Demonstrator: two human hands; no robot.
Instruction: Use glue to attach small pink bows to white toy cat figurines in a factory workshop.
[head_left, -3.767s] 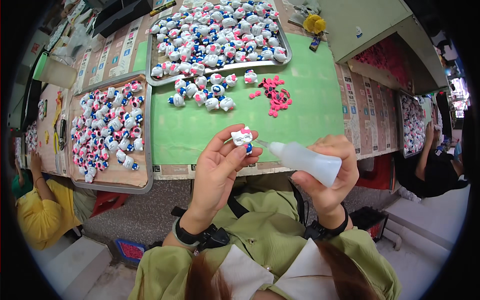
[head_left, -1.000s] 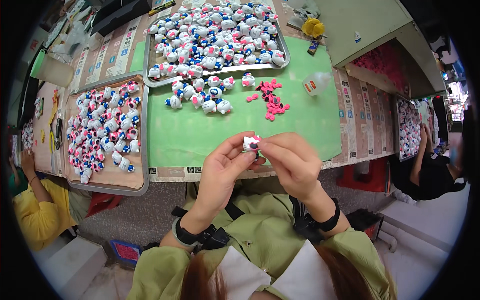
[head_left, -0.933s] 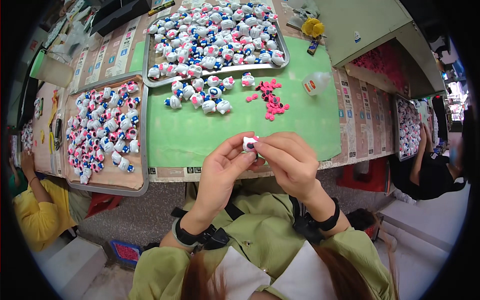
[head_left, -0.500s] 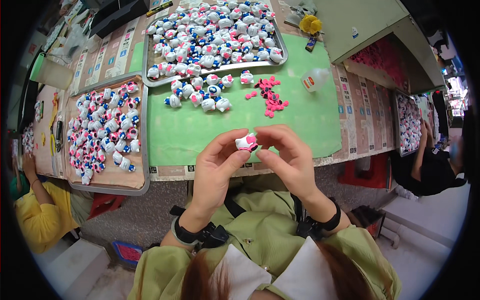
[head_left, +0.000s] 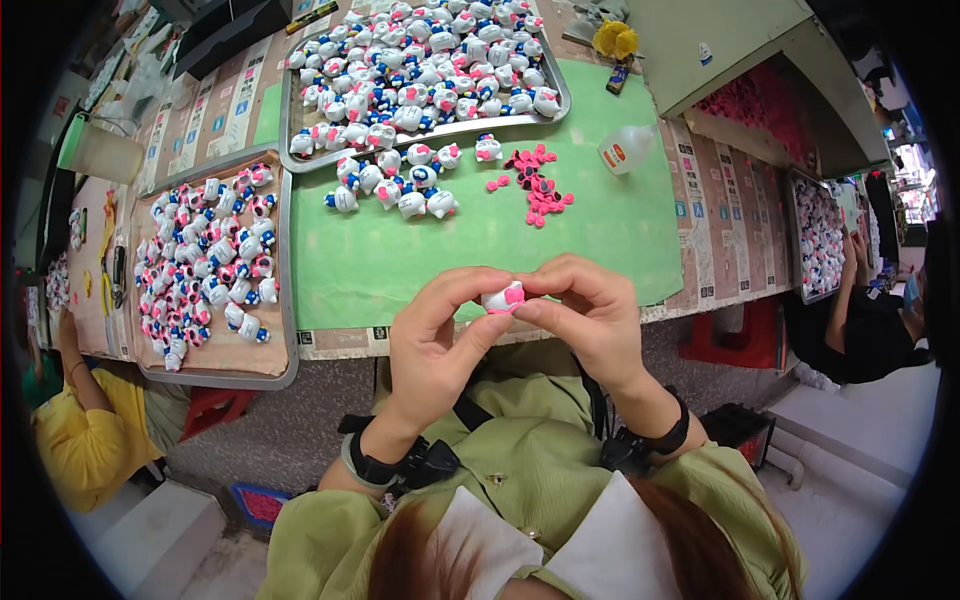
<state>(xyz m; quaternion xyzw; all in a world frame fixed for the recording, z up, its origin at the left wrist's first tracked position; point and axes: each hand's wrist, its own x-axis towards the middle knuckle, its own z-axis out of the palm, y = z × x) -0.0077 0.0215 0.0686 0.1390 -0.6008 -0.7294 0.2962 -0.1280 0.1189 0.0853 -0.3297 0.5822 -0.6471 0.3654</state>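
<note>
A small white and pink figurine is pinched between my two hands, just off the near edge of the table. My left hand grips it from the left between thumb and fingers. From the other side, my right hand closes thumb and fingertips on its pink part. Fingers hide some of the figurine. Beyond my hands, a loose group of white, blue and pink figurines lies on the green mat. To their right is a scatter of small round pink pieces, a few with dark faces.
A metal tray heaped with figurines stands at the back. Another tray of figurines is at the left. A white squeeze bottle stands right of the pink pieces. Co-workers sit on both sides, one in a yellow shirt, one in black.
The figurine has been turned between my fingers and now shows a different side. My right fingertips have closed in on it, where before they were slightly apart.
</note>
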